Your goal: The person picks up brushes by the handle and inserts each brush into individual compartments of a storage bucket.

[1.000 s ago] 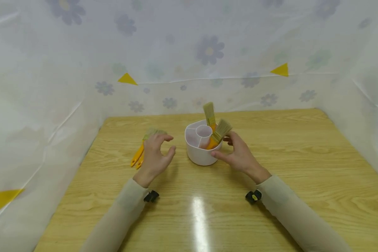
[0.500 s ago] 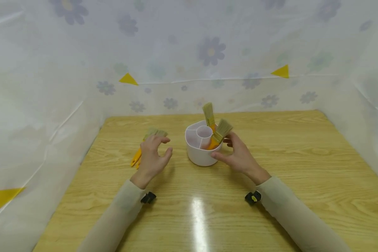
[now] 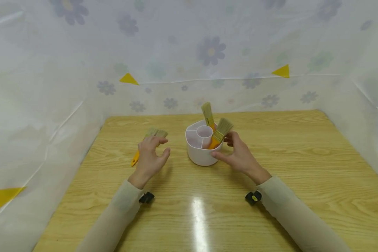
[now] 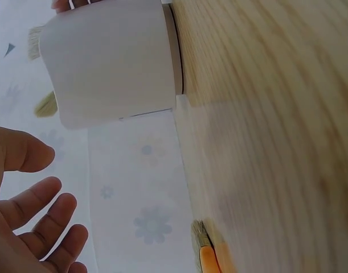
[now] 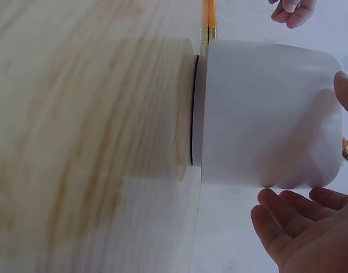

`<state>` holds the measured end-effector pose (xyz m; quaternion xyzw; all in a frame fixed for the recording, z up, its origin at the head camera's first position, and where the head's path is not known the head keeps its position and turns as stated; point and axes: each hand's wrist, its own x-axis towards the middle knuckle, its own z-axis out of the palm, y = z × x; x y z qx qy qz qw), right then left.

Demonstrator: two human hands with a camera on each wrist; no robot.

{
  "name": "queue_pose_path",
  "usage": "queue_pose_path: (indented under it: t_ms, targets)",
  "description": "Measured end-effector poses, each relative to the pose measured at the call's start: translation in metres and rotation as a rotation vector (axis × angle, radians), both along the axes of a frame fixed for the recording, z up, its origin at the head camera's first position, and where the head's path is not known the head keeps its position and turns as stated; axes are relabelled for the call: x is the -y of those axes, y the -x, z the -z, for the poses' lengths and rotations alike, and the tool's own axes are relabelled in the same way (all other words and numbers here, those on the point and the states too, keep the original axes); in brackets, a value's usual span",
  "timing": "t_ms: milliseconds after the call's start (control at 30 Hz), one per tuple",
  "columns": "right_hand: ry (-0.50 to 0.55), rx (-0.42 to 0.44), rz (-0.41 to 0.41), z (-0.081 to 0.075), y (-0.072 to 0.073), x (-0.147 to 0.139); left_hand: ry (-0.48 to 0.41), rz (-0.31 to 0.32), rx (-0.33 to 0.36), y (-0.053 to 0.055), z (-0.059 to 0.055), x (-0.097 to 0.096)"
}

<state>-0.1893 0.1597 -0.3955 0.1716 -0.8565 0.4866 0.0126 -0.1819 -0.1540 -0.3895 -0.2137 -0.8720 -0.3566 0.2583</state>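
Note:
A white divided brush holder [image 3: 200,157] with a round middle cup stands on the table. My right hand [image 3: 239,157] holds its right side, thumb at the front rim and fingertips against the wall, as the right wrist view shows. Two orange-handled paintbrushes lean in the holder, bristles up: a nearer one [image 3: 223,126] and a farther one [image 3: 207,111]. To the left, my left hand [image 3: 148,157] hovers with fingers apart and bent, holding nothing. Beyond it more orange-handled paintbrushes [image 3: 160,133] lie on the table, partly hidden by that hand; bristles and a handle show.
The wood-grain table [image 3: 289,140] carries a bright light reflection near its front. White flowered sheeting [image 3: 176,63] hangs behind and along both sides, with yellow triangles [image 3: 281,71] on it. Dark wrist devices [image 3: 253,197] sit at the sleeves.
My left hand has drifted left, covering more of the lying paintbrushes' handles. The paintbrushes in the holder have shifted slightly; my right hand stays at the holder.

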Motion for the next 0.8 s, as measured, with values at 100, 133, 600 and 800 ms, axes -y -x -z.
queue_pose_path:
  t_ms: [100,133,600,800]
  targets:
    - [0.008,-0.004,-0.007,0.0002,0.0008,-0.0001,0.002,0.001,-0.004,-0.0006,-0.0010,0.0003]
    - [0.010,-0.005,-0.009,0.0005,0.0010,-0.0002,0.002,0.001,-0.004,-0.0007,-0.0010,0.0004]
    - [0.029,-0.033,-0.014,-0.0001,0.0030,0.0002,0.026,-0.043,0.019,0.0019,0.0008,0.0037]
    - [0.023,-0.038,-0.009,0.0003,0.0024,0.0006,0.041,-0.085,0.062,0.0011,-0.0015,0.0064]
